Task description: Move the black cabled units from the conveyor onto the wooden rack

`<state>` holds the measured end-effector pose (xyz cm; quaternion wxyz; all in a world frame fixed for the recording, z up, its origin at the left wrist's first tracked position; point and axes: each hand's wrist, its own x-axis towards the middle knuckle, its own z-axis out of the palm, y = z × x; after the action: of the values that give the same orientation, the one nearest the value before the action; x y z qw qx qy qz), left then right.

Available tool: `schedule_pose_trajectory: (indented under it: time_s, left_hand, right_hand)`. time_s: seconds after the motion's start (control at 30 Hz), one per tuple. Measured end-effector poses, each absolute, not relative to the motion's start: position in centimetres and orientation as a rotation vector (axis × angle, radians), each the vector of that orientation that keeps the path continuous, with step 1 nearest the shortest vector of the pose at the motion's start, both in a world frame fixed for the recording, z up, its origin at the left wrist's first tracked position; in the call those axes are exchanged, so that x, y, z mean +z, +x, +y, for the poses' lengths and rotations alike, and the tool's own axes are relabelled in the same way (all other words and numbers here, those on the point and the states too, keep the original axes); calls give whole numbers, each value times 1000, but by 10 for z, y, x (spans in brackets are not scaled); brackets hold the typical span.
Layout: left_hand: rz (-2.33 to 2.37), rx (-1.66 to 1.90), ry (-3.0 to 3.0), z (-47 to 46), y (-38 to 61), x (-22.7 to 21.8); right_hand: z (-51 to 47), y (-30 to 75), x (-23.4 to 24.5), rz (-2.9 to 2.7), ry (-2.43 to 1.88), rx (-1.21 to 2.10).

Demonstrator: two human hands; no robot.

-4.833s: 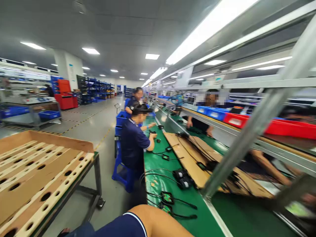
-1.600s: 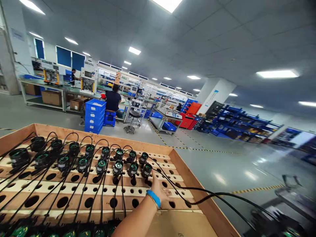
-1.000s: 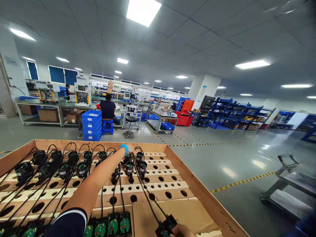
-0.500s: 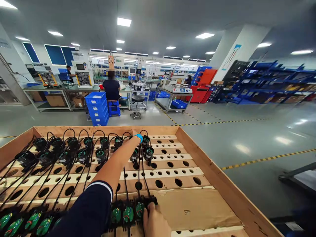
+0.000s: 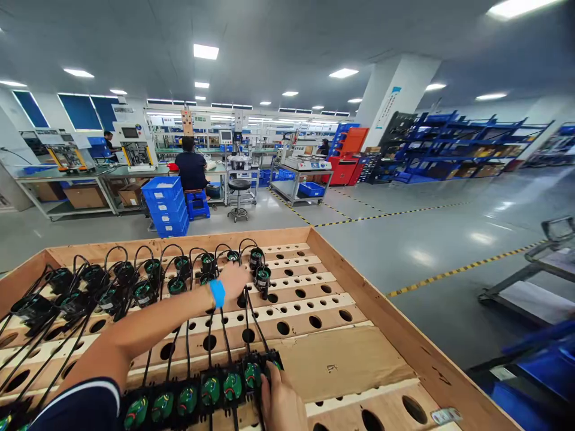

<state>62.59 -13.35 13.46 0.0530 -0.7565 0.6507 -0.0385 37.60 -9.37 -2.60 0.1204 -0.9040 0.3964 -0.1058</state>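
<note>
A wooden crate [image 5: 345,287] holds cardboard strips with holes. Two rows of black round parts [image 5: 179,266] with green tops stand in the far holes, each on a black cable [image 5: 224,335] that runs to a row of black boxes with green insides [image 5: 209,389] near me. My left hand [image 5: 236,280], with a blue wristband, is curled over a round part in the second row, beside the last round part [image 5: 263,276]. My right hand [image 5: 281,404] grips the rightmost black box [image 5: 269,368] at the row's end.
Beyond the crate stand stacked blue bins [image 5: 164,206], a seated person [image 5: 191,170] at a workbench and a stool [image 5: 239,197]. A metal cart [image 5: 534,287] and a blue bin [image 5: 539,371] are to the right. Blue shelving [image 5: 449,149] lines the far wall.
My left hand has drawn back from the far row of round parts to the second row. My right hand stays on the end black box, and my view has tilted slightly right.
</note>
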Motion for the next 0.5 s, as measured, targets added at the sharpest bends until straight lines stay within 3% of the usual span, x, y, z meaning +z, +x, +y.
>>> schedule_pose_trajectory:
  time_s: [0.13,0.23,0.37,0.5]
  left_hand:
    - [2513,382,-2048,-61,566,100]
    - [2592,674,-1975,-30,529,60]
    - [2489,691,-2082,-17,517,22]
    - [2492,585,-2302,-25,524,10]
  right_hand:
    - [-104,366,-12,1090,-2582,-475]
    - [-111,343,7,1145,-2503,-686]
    - [-101,280,27,1256,-2399,-1010]
    - [-58,185,5,1337,-2337,-1136]
